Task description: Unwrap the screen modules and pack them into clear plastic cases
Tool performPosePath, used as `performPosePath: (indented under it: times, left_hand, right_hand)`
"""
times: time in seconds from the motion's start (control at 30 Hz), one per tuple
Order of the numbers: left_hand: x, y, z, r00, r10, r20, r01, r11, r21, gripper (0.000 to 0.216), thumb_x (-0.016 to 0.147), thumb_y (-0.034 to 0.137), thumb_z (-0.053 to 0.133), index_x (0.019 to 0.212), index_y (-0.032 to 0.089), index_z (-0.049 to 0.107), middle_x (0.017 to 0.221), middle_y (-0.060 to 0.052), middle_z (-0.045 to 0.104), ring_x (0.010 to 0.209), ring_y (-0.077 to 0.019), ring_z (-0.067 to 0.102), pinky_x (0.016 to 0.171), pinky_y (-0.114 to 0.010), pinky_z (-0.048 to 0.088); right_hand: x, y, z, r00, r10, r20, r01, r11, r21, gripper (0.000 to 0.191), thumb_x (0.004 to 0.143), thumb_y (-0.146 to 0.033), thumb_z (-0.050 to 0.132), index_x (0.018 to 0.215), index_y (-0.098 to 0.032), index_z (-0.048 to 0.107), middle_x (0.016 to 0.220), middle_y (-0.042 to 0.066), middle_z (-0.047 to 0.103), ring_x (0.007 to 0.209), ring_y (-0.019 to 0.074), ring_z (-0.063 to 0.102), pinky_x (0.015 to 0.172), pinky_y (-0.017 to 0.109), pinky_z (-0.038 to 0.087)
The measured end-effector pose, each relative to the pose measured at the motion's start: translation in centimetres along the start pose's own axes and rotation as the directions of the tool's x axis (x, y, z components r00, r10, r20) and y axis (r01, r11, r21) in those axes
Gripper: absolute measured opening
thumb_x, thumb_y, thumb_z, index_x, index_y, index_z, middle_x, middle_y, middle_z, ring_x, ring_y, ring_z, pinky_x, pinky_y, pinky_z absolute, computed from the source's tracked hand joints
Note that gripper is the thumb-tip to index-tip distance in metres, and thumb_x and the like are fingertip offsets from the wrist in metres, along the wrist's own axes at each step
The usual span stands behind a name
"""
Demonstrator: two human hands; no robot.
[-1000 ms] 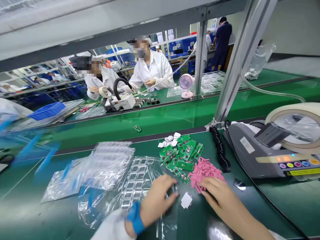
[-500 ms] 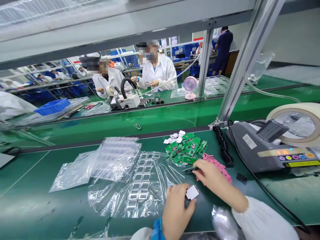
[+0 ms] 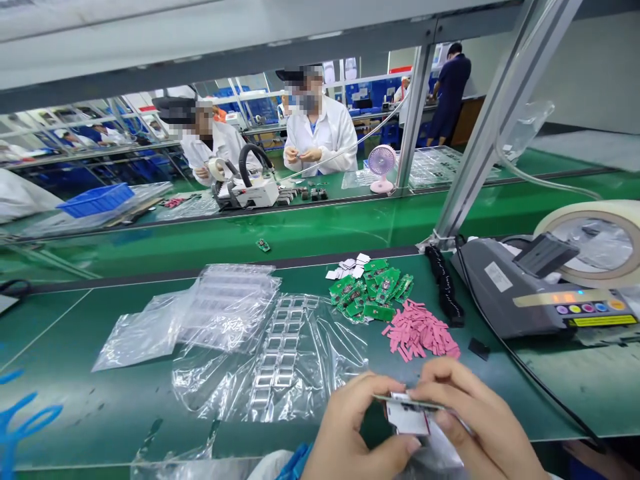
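Note:
Near the table's front edge, my left hand (image 3: 345, 427) pinches a small white-faced block (image 3: 407, 420) between thumb and fingers. My right hand (image 3: 480, 420) grips a thin circuit board (image 3: 417, 403), seen nearly edge-on, over the top of that block. The two parts appear to touch; their exact fit is hidden by my fingers. Just beyond my hands lies a heap of pink strips (image 3: 420, 330). Behind it is a pile of green circuit boards (image 3: 373, 290), with small white pads (image 3: 349, 267) at its back left.
A clear plastic tray (image 3: 277, 353) lies on plastic film, with bagged trays (image 3: 225, 303) to its left. The grey tape dispenser (image 3: 515, 293) stands right, its cable crossing the table. One loose board (image 3: 263, 245) lies on the green conveyor belt (image 3: 320, 230). Co-workers sit across it.
My right hand has brought the circuit board from the pile down to the block in my left hand. The pink strips are now uncovered. The head view has shifted slightly.

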State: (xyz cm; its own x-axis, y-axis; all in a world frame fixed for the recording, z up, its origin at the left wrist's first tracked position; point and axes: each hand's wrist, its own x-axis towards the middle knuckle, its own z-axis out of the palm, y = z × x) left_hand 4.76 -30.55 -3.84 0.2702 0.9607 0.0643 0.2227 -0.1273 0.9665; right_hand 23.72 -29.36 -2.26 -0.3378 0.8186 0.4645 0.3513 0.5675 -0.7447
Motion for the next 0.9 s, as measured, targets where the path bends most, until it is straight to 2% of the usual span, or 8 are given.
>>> performPosePath:
  times: [0.13, 0.2, 0.3, 0.4, 0.5, 0.67, 0.83, 0.9]
  left_hand:
    - [0.7, 1.1, -0.1, 0.998, 0.022, 0.054, -0.027, 0.995, 0.101, 0.038, 0.072, 0.049, 0.063, 0.096, 0.02, 0.065, 0.077, -0.004, 0.067, 0.069, -0.0166, 0.06, 0.066, -0.029, 0.047]
    - [1.0, 1.9, -0.1, 0.995, 0.057, 0.08, -0.064, 0.993, 0.096, 0.042, 0.071, 0.054, 0.062, 0.095, 0.019, 0.067, 0.072, -0.003, 0.067, 0.063, -0.0152, 0.059, 0.067, -0.029, 0.048]
    - [1.1, 2.5, 0.0, 0.994, 0.072, 0.085, -0.079, 0.994, 0.081, 0.042, 0.071, 0.055, 0.062, 0.095, 0.021, 0.068, 0.072, -0.002, 0.069, 0.063, -0.0142, 0.06, 0.071, -0.029, 0.049]
    - [0.9, 2.4, 0.1, 0.995, 0.067, 0.078, -0.071, 0.996, 0.048, 0.042, 0.071, 0.054, 0.062, 0.096, 0.021, 0.068, 0.077, -0.003, 0.072, 0.067, -0.0151, 0.064, 0.067, -0.027, 0.05]
    - [0.7, 1.9, 0.0, 0.995, 0.09, 0.033, -0.092, 0.994, 0.057, 0.042, 0.07, 0.052, 0.065, 0.099, 0.021, 0.066, 0.081, -0.004, 0.072, 0.069, -0.016, 0.066, 0.065, -0.026, 0.051]
    - [1.1, 1.7, 0.0, 0.998, 0.051, 0.04, -0.055, 0.992, 0.112, 0.041, 0.069, 0.052, 0.066, 0.094, 0.02, 0.067, 0.078, -0.005, 0.073, 0.069, -0.0174, 0.066, 0.065, -0.029, 0.052]
    - [1.4, 2.5, 0.1, 0.995, 0.094, -0.039, -0.084, 0.976, 0.199, 0.041, 0.063, 0.052, 0.071, 0.091, 0.023, 0.067, 0.079, -0.003, 0.074, 0.068, -0.0175, 0.068, 0.064, -0.028, 0.053]
    - [1.4, 2.9, 0.0, 0.996, 0.084, -0.007, -0.081, 0.981, 0.176, 0.038, 0.062, 0.051, 0.072, 0.088, 0.023, 0.067, 0.076, -0.002, 0.074, 0.066, -0.0167, 0.068, 0.061, -0.027, 0.053]
  right_hand:
    - [-0.3, 0.4, 0.3, 0.974, 0.226, -0.016, -0.219, 0.957, 0.191, 0.017, 0.089, -0.032, 0.05, 0.094, -0.028, 0.066, 0.074, 0.0, 0.062, 0.064, 0.012, 0.061, 0.056, 0.019, 0.052]
    - [-0.4, 0.4, 0.7, 0.959, 0.268, -0.093, -0.248, 0.95, 0.188, 0.014, 0.086, -0.03, 0.055, 0.096, -0.029, 0.065, 0.081, 0.001, 0.064, 0.062, 0.0112, 0.061, 0.054, 0.018, 0.052]
    - [-0.5, 0.3, 0.7, 0.984, 0.115, -0.136, -0.112, 0.993, 0.03, 0.011, 0.086, -0.027, 0.054, 0.09, -0.027, 0.064, 0.092, 0.003, 0.061, 0.059, 0.0092, 0.06, 0.053, 0.018, 0.052]
    - [-0.6, 0.4, -0.3, 0.992, -0.123, 0.002, 0.122, 0.983, -0.14, 0.013, 0.087, -0.031, 0.053, 0.094, -0.026, 0.064, 0.095, 0.006, 0.063, 0.067, 0.0117, 0.065, 0.059, 0.018, 0.055]
    - [-0.6, 0.8, -1.4, 0.974, -0.212, 0.086, 0.227, 0.943, -0.245, 0.02, 0.086, -0.028, 0.056, 0.105, -0.026, 0.061, 0.095, 0.006, 0.067, 0.077, 0.0142, 0.067, 0.064, 0.018, 0.056]
    - [-0.6, 0.8, -2.2, 0.952, -0.291, 0.094, 0.305, 0.883, -0.357, 0.021, 0.086, -0.022, 0.054, 0.104, -0.027, 0.063, 0.09, 0.004, 0.07, 0.079, 0.0148, 0.068, 0.066, 0.019, 0.057]
    - [-0.1, -0.1, -1.5, 0.989, -0.148, 0.023, 0.146, 0.921, -0.362, 0.016, 0.087, -0.04, 0.053, 0.092, -0.031, 0.065, 0.08, 0.001, 0.071, 0.067, 0.0152, 0.067, 0.055, 0.019, 0.057]
    - [0.5, -0.7, -1.3, 0.981, -0.195, 0.024, 0.19, 0.914, -0.358, 0.015, 0.087, -0.038, 0.052, 0.087, -0.031, 0.066, 0.076, 0.0, 0.071, 0.066, 0.0149, 0.067, 0.057, 0.02, 0.057]
